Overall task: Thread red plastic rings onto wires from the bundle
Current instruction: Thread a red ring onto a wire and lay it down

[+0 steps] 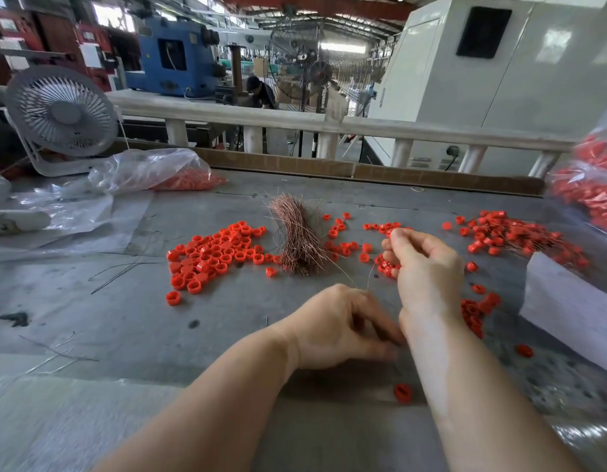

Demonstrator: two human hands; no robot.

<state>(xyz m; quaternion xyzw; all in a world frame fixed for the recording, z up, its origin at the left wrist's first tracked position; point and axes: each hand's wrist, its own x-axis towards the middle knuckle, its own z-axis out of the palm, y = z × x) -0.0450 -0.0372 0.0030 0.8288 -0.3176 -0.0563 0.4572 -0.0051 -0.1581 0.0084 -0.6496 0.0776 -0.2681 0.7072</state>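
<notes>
Grey bench (131, 315). Wire bundle (297, 235), copper-coloured, at 12 o'clock from the hands. Loose red rings (213, 253) at 10 o'clock; more at 2 o'clock. Right hand (428, 267): raised, fingers curled, holding several rings and pinching a thin wire (371, 274). Left hand (342, 327): fingers curled, pinching the wire's lower end. No legible writing.

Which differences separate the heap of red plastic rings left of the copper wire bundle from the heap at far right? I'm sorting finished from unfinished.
The left heap of red plastic rings lies loose, with no wires showing among them; the far-right heap of red rings has thin wires running through it. The left heap sits beside the copper wire bundle; the right one lies near a white sheet. Both rest on the grey table.
</notes>
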